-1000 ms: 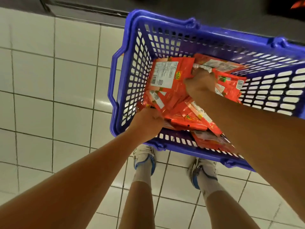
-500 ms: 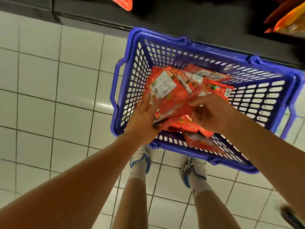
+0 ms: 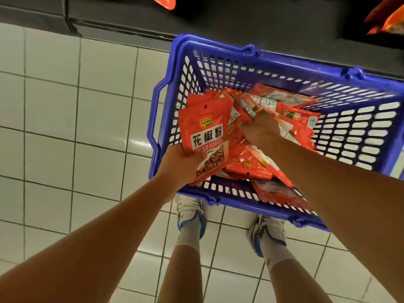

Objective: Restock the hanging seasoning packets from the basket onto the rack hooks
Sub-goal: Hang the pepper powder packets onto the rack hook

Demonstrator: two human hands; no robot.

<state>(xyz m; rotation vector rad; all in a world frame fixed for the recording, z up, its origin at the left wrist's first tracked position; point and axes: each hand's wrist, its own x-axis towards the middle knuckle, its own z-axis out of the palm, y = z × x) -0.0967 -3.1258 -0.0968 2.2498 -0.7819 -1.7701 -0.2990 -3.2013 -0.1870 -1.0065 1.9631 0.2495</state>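
A blue basket (image 3: pixel 290 68) stands on the white tiled floor (image 3: pixel 54 127), hard against a dark shelf base (image 3: pixel 131 20). Its perforated walls are intact and one side handle faces the person's left.

Inside lies a loose heap of red packets (image 3: pixel 290 119), overlapping at mixed angles, some face down with white label panels showing. One packet rests against the near wall at the right.

The left hand (image 3: pixel 181 160) is closed around the lower end of a stack (image 3: pixel 205 138) of packets held upright over the basket's left side. The front packet faces the camera, printed side up, with a small hang hole near its top edge. The number of packets in the stack cannot be told.

The right hand (image 3: pixel 260 130) is down among the heap at the basket's centre, fingers curled onto packets; whether it has a firm hold on any cannot be told.

The person's two shoes (image 3: pixel 192 215) stand just behind the basket. Orange-red packets (image 3: pixel 387 20) hang at the top right edge, and another at top centre.
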